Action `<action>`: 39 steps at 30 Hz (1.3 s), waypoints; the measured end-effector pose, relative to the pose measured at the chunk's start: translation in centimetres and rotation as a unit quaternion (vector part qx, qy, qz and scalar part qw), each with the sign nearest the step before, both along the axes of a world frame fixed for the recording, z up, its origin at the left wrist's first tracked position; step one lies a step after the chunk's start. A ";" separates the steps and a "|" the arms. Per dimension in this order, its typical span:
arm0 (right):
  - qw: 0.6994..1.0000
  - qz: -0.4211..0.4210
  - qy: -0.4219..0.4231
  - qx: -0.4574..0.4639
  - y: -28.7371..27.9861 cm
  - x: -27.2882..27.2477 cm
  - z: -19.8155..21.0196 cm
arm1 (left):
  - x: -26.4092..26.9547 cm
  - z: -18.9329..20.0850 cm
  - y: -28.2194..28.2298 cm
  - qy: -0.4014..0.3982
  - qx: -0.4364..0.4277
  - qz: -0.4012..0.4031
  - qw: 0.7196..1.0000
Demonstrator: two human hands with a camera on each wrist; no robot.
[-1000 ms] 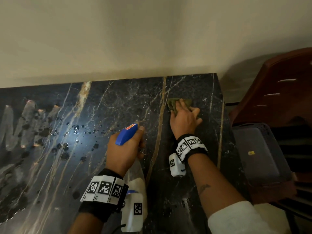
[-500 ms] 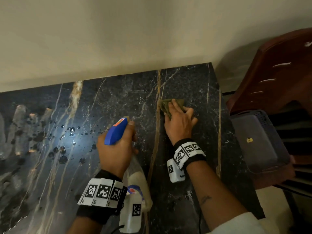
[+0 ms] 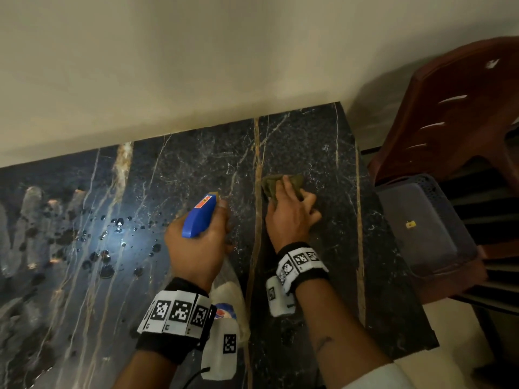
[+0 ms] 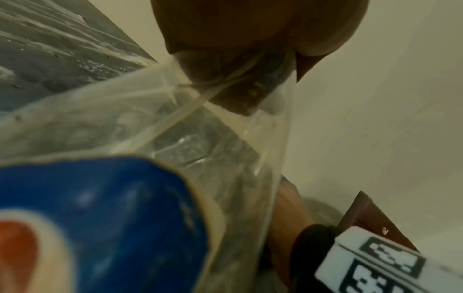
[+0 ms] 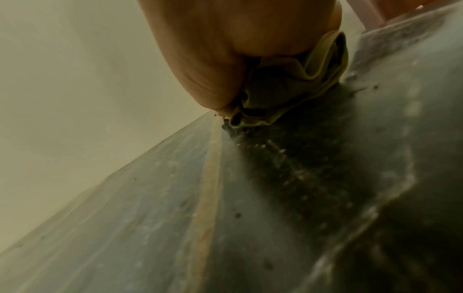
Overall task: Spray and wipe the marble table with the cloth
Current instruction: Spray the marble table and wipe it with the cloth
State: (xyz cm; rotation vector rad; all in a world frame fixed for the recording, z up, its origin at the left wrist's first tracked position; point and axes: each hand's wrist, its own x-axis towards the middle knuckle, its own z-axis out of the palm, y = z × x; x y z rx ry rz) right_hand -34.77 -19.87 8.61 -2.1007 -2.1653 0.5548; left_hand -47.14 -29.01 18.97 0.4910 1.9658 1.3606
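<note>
The black marble table (image 3: 309,141) with gold veins runs along the wall. My right hand (image 3: 292,220) holds a bunched olive cloth (image 3: 280,185) down on the marble, just right of a gold vein. In the right wrist view the cloth (image 5: 288,89) is crumpled under my palm (image 5: 225,49) against the stone (image 5: 175,218). My left hand (image 3: 196,245) grips a clear spray bottle by its neck, its blue spray head (image 3: 200,220) pointing away from me. The left wrist view shows the bottle (image 4: 175,128) with its blue label (image 4: 112,218).
Dark droplets (image 3: 112,237) and pale smears (image 3: 31,209) cover the left part of the marble. A red-brown plastic chair (image 3: 463,108) stands close to the table's right edge with a grey basket (image 3: 421,228) on its seat. The wall (image 3: 196,66) bounds the far edge.
My right hand has drawn the cloth a little back from the wall along the gold vein. My left hand keeps the bottle in about the same place.
</note>
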 end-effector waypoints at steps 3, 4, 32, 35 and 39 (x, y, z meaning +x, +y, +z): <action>0.995 0.091 0.007 0.029 -2.8 -1.6 -0.1 | 0.0 -0.3 -0.2 0.019 -0.006 0.004 1.000; 0.989 0.138 -0.007 0.042 -3.7 -1.4 -0.3 | 0.2 -0.3 -0.2 0.027 -0.003 0.002 1.000; 0.989 0.134 -0.017 0.054 -8.5 3.3 -1.1 | 1.3 -0.6 -0.5 0.105 -0.001 -0.047 0.993; 0.968 0.235 -0.018 0.083 -8.6 5.6 -1.4 | 1.5 -0.5 -0.3 0.106 -0.015 -0.040 0.994; 0.992 0.118 -0.020 0.044 -6.8 7.7 -1.0 | 1.2 -0.5 -0.2 0.114 -0.020 -0.033 0.993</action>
